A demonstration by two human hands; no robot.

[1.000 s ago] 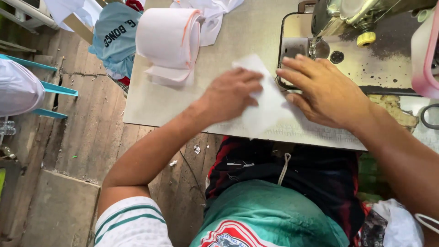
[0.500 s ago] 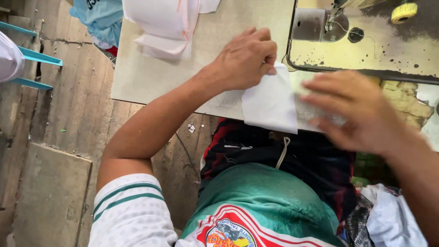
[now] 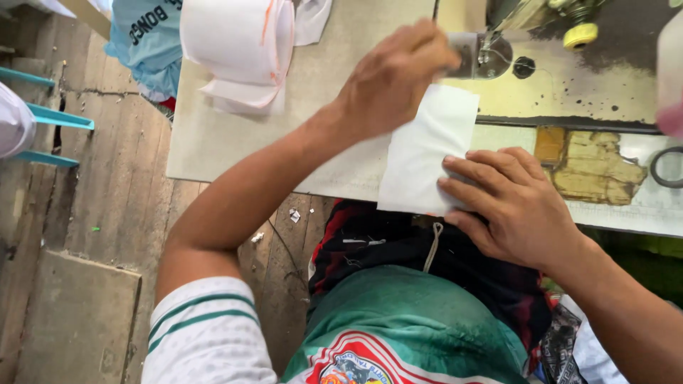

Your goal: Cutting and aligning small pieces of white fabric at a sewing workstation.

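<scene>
Left hand [image 3: 395, 85] moved up to the far edge of the white fabric piece [image 3: 427, 153], near the sewing machine needle plate [image 3: 491, 55]. Right hand [image 3: 512, 203] drawn back, now pressing the fabric's near edge.

There are no screens and no signs here. One thing may be a package: a light blue bag [image 3: 146, 32] at the top left. It hangs off the far left corner of the table [image 3: 235, 142], just beside the white roll [image 3: 238, 43]. It is soft and crumpled, with dark letters printed on it. It could be a bag or a piece of clothing, as only part of it shows. It is well apart from the left hand [image 3: 391, 82]. A curved red and white badge [image 3: 356, 366] is printed on the green shirt [image 3: 405, 313]. It sits at the very bottom and is cut off by the edge.
</scene>
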